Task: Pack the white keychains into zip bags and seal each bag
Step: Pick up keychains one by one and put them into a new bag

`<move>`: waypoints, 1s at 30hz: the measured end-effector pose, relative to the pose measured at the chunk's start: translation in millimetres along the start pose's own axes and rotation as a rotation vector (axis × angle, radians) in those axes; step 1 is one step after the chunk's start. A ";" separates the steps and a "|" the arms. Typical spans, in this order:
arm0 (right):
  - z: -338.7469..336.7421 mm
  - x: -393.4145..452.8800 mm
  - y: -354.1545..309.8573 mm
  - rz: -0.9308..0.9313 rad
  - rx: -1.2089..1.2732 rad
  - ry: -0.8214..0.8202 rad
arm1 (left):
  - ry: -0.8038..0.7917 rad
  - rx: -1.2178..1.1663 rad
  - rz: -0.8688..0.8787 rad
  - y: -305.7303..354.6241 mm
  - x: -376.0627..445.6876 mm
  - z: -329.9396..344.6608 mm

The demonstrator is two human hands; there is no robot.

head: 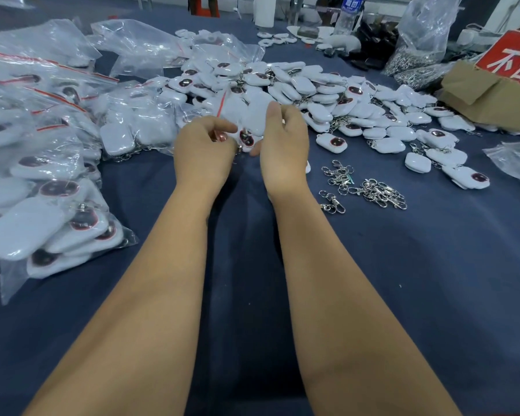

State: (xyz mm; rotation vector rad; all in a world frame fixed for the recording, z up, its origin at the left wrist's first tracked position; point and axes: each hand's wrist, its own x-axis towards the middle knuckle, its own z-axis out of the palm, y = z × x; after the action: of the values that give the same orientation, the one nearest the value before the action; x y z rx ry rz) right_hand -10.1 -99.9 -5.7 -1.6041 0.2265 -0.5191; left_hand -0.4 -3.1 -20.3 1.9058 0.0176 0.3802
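Head view shows both hands at the near edge of the loose pile [312,91] of white keychains. Left hand [204,145] pinches a clear zip bag [234,112] with a red strip; right hand [282,139] curls round a keychain [246,139] at the bag, probably feeding it in. Left of the pile, many filled bags [42,163] lie heaped on the tabletop [433,280]. I judge the task well along, yet scores of keychains are unbagged. Spare clasps [370,190] lie nearer than the pile.
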 end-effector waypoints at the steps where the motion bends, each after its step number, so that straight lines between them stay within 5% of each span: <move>1: 2.3 -0.9 -0.6 0.067 0.080 -0.034 | -0.014 -0.008 -0.001 0.4 -0.2 0.1; 8: -0.6 7.5 1.2 0.358 0.502 -0.110 | -0.041 -0.066 -0.058 3.4 -0.4 0.9; 14: -0.3 5.7 7.2 0.254 0.303 -0.081 | -0.073 -0.157 -0.111 1.8 -1.5 1.4; 24: 0.8 9.2 7.7 0.278 0.330 -0.066 | -0.114 -0.045 0.014 -3.2 3.5 4.4; 30: -0.6 8.6 9.2 0.198 0.175 -0.174 | -0.095 -0.134 0.033 -1.8 0.8 1.0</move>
State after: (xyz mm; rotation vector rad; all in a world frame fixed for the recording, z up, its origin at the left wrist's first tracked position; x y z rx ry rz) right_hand -1.4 -105.3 -13.1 -1.4288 0.2007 -0.2379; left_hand 0.9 -3.3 -22.0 1.7914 -0.1004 0.3049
